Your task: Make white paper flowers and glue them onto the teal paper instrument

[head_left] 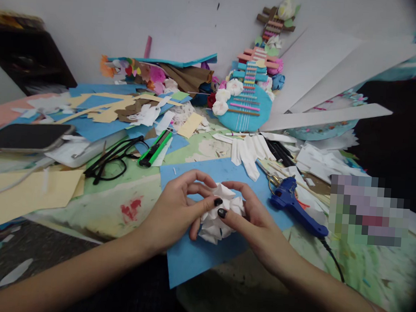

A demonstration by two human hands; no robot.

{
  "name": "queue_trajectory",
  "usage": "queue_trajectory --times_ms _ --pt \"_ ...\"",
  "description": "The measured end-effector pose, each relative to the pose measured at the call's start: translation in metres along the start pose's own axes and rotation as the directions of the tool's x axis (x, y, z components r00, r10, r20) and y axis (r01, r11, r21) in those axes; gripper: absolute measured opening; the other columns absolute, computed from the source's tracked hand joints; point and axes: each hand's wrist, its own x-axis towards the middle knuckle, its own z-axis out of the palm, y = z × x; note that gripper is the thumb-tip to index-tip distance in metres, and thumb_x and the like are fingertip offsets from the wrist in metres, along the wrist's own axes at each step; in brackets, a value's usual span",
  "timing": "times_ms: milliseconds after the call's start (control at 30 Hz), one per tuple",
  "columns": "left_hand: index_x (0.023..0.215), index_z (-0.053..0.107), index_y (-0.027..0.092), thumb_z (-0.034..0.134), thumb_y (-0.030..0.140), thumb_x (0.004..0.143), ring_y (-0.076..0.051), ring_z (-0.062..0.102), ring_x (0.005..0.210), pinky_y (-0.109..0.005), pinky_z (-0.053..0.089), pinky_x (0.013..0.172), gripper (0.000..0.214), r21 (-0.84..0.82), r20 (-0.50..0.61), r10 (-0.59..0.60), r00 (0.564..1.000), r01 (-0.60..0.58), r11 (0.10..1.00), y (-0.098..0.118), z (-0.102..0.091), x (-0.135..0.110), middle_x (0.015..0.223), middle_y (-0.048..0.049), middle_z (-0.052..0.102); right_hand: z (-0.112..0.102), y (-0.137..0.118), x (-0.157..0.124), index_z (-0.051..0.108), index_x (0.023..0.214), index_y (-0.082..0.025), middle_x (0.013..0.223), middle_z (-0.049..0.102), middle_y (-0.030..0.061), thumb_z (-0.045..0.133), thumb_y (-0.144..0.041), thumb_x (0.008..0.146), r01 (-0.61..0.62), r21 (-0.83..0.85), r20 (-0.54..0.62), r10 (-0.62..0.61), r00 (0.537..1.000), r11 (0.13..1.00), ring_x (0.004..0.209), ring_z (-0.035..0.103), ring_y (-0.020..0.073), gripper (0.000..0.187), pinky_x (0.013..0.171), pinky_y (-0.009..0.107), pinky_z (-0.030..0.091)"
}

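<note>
Both my hands hold a white foam flower (221, 213) made of layered petals, just above a blue sheet (206, 175) lying on the table. My left hand (175, 211) cups the flower from the left, thumb pressed on its petals. My right hand (252, 213) grips it from the right, thumb meeting the left thumb at the flower's middle. Fingers of both hands are curled round the flower.
A blue glue gun (293, 205) lies right of my hands, its cord trailing toward me. White cut petals (251, 152), a green utility knife (156, 148), black glasses (113, 159) and a phone (24, 136) lie around. A blue decorated paper guitar (249, 102) leans against the wall.
</note>
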Motion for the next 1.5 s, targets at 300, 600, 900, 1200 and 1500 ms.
queue_trajectory --times_ms 300,600,900,1200,1500 --pt "0.095 0.048 0.019 0.068 0.030 0.078 -0.003 0.048 0.027 -0.013 0.028 0.030 0.028 -0.076 0.031 -0.081 0.996 0.083 0.994 0.003 -0.001 -0.003 0.066 0.0039 0.065 0.000 0.005 -0.001 0.035 0.125 -0.024 0.082 0.055 -0.0008 0.060 -0.035 0.080 0.043 -0.087 0.007 -0.043 0.999 0.995 0.069 0.050 0.0136 0.052 0.061 0.026 0.039" --pt "0.094 0.049 0.019 0.073 0.031 0.074 -0.003 0.047 0.027 -0.013 0.028 0.030 0.034 -0.086 -0.013 -0.081 0.997 0.080 0.993 0.003 -0.004 -0.002 0.068 0.0049 0.064 0.000 0.000 -0.006 0.034 0.124 -0.024 0.093 0.056 -0.0003 0.059 -0.017 0.070 0.038 0.020 0.050 -0.039 0.998 0.999 0.078 0.051 0.0120 0.059 0.068 0.024 0.042" --pt "0.099 0.046 0.020 0.066 0.034 0.079 -0.006 0.051 0.029 -0.013 0.024 0.029 0.031 -0.081 0.030 -0.120 0.992 0.122 0.989 0.000 -0.003 -0.001 0.062 0.0069 0.061 -0.007 0.005 -0.006 0.035 0.123 -0.023 0.087 0.056 -0.0023 0.058 -0.012 0.069 -0.004 0.080 0.073 -0.002 0.997 0.997 0.077 0.052 0.0118 0.060 0.069 0.024 0.042" --pt "0.108 0.044 0.026 0.072 0.018 0.070 -0.005 0.050 0.029 -0.013 0.034 0.030 0.048 -0.047 0.051 -0.124 0.991 0.126 0.991 0.002 -0.001 -0.005 0.070 0.0079 0.063 -0.010 0.004 -0.008 0.040 0.122 -0.022 0.084 0.058 -0.0021 0.057 -0.021 0.074 0.015 0.016 0.041 -0.016 0.999 1.000 0.074 0.053 0.0117 0.051 0.066 0.023 0.043" --pt "0.106 0.045 0.022 0.071 0.018 0.069 -0.009 0.056 0.033 -0.013 0.033 0.030 0.045 0.008 0.044 -0.152 0.987 0.152 0.988 -0.004 0.002 0.001 0.070 0.0042 0.066 -0.016 0.013 0.009 0.059 0.094 -0.017 0.083 0.067 0.0043 0.055 -0.025 0.080 0.137 -0.311 -0.091 -0.173 0.981 0.940 0.069 0.056 0.0144 0.017 0.059 0.026 0.041"
